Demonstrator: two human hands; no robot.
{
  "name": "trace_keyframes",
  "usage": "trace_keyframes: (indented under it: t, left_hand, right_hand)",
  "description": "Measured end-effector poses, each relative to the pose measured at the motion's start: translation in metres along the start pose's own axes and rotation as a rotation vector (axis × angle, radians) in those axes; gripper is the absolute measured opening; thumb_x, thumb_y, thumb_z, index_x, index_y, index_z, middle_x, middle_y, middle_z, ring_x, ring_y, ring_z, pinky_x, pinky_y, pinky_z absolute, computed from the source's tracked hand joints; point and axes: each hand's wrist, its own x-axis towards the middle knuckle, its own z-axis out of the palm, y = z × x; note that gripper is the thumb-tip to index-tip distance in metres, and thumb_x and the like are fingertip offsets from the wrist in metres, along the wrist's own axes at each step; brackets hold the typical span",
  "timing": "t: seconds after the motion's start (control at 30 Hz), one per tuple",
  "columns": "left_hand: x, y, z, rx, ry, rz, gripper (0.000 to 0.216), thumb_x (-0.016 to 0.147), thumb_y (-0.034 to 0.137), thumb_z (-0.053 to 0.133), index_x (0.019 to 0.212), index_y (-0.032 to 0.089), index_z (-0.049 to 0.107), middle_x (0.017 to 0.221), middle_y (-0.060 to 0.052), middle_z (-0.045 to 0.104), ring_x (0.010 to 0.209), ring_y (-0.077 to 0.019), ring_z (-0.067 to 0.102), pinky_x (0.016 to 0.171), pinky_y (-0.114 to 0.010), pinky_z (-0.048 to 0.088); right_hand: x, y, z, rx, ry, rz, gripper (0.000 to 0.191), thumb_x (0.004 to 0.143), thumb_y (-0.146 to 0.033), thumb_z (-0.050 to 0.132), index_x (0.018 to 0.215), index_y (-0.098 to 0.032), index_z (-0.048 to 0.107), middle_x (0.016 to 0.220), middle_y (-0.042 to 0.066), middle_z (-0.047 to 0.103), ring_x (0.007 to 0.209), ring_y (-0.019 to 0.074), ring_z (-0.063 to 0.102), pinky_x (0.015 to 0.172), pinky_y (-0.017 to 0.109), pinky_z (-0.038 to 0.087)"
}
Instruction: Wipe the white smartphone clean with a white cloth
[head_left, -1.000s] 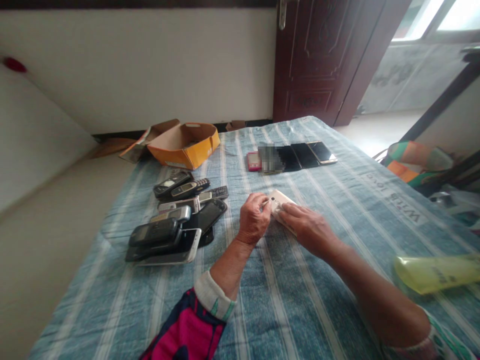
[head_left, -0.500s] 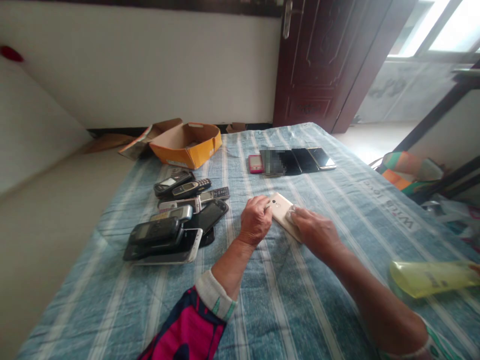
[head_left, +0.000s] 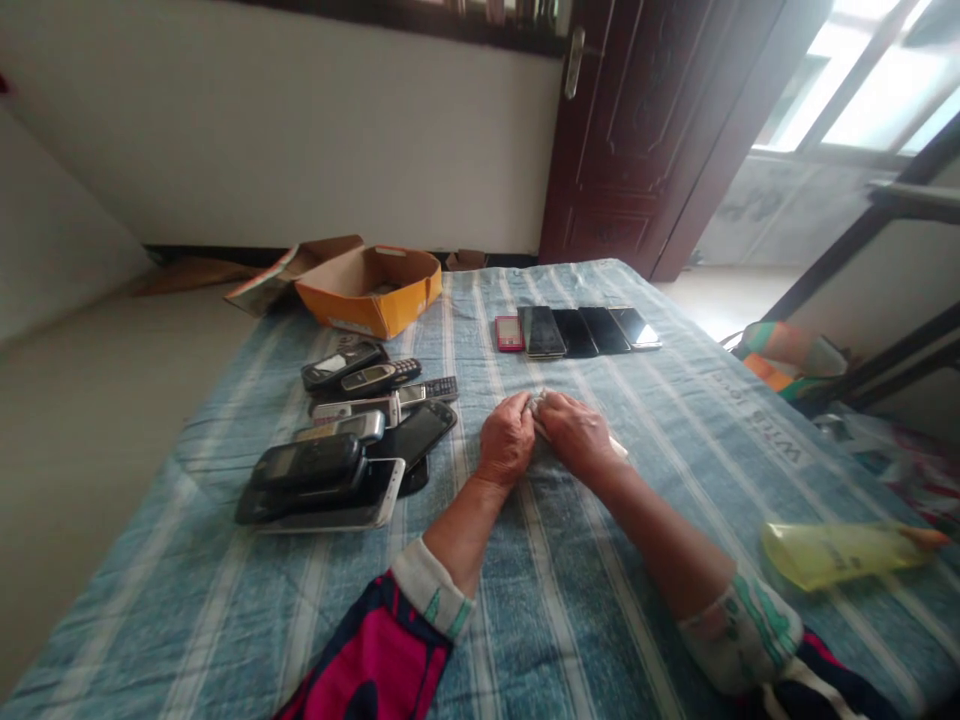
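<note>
My left hand is closed on the upper left end of a pale gold smartphone. Most of that phone is hidden under my hands; only its lower right corner shows. My right hand is closed over a small crumpled greyish-white wipe and presses it at the phone's far end, close against my left fingers. To the left lies a loose pile of old mobile phones, among them a black phone on top of a white-edged smartphone.
Beyond my hands, several dark smartphones lie in a row beside a small pink phone. An open orange cardboard box sits at the far left. A yellow translucent bottle lies at the right on the striped blue cloth.
My right hand has slid left and away from me across the phone's back with the wipe, reaching my left hand. The phone's back, visible before, is now mostly covered.
</note>
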Motion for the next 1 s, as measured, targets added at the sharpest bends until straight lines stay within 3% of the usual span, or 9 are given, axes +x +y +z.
trace_keyframes:
  t: [0.1, 0.2, 0.33, 0.67, 0.8, 0.9, 1.0]
  left_hand:
    - [0.001, -0.001, 0.001, 0.008, 0.001, -0.008, 0.029, 0.085, 0.009, 0.046, 0.107, 0.015, 0.063, 0.105, -0.009, 0.070, 0.099, -0.0202, 0.064, 0.095, -0.032, 0.049]
    - [0.001, -0.002, 0.002, 0.017, -0.010, -0.023, 0.030, 0.084, 0.008, 0.046, 0.106, 0.015, 0.064, 0.105, -0.010, 0.070, 0.098, -0.0208, 0.065, 0.094, -0.033, 0.049]
    - [0.002, 0.000, 0.003, 0.012, -0.017, -0.034, 0.029, 0.083, 0.008, 0.048, 0.106, 0.014, 0.065, 0.105, -0.011, 0.070, 0.100, -0.0220, 0.064, 0.094, -0.034, 0.049]
    - [0.002, 0.000, 0.001, 0.008, -0.013, -0.035, 0.027, 0.083, 0.009, 0.050, 0.104, 0.016, 0.065, 0.104, -0.009, 0.070, 0.097, -0.0202, 0.065, 0.092, -0.031, 0.049]
    - [0.004, 0.000, 0.001, 0.008, -0.024, -0.028, 0.029, 0.081, 0.008, 0.049, 0.104, 0.016, 0.065, 0.103, -0.009, 0.070, 0.096, -0.0201, 0.064, 0.092, -0.032, 0.049]
    - [0.004, 0.000, 0.002, 0.006, -0.032, -0.029, 0.029, 0.080, 0.008, 0.049, 0.104, 0.014, 0.065, 0.103, -0.011, 0.070, 0.096, -0.0218, 0.064, 0.092, -0.034, 0.049]
    - [0.004, 0.000, 0.003, 0.003, -0.032, -0.031, 0.029, 0.081, 0.009, 0.050, 0.104, 0.014, 0.066, 0.103, -0.011, 0.069, 0.097, -0.0221, 0.064, 0.092, -0.034, 0.049]
  right_hand:
    - [-0.015, 0.004, 0.006, 0.008, 0.041, -0.026, 0.024, 0.095, -0.017, 0.042, 0.103, -0.018, 0.065, 0.109, 0.009, 0.065, 0.103, 0.0206, 0.060, 0.084, 0.028, 0.047]
    - [-0.051, 0.012, 0.014, -0.001, 0.130, -0.001, 0.027, 0.093, -0.012, 0.044, 0.111, -0.018, 0.063, 0.123, 0.010, 0.062, 0.114, 0.0217, 0.056, 0.090, 0.029, 0.046]
    - [-0.079, 0.018, 0.020, -0.025, 0.194, 0.014, 0.031, 0.091, -0.007, 0.045, 0.112, -0.017, 0.064, 0.124, 0.011, 0.063, 0.118, 0.0220, 0.055, 0.094, 0.030, 0.044]
    - [-0.019, 0.003, 0.005, -0.001, 0.037, 0.065, 0.025, 0.096, -0.019, 0.043, 0.108, -0.018, 0.065, 0.118, 0.009, 0.064, 0.108, 0.0190, 0.059, 0.089, 0.025, 0.045]
    - [-0.035, 0.009, 0.006, 0.025, 0.040, 0.062, 0.026, 0.096, -0.021, 0.043, 0.112, -0.020, 0.064, 0.125, 0.008, 0.062, 0.114, 0.0185, 0.057, 0.092, 0.025, 0.044]
    - [-0.056, 0.014, 0.007, 0.015, 0.064, 0.114, 0.028, 0.096, -0.019, 0.042, 0.114, -0.020, 0.064, 0.132, 0.008, 0.058, 0.121, 0.0180, 0.053, 0.095, 0.024, 0.043]
    - [-0.057, 0.014, 0.006, 0.009, 0.038, 0.179, 0.029, 0.097, -0.019, 0.041, 0.114, -0.021, 0.063, 0.133, 0.007, 0.057, 0.119, 0.0173, 0.054, 0.093, 0.024, 0.044]
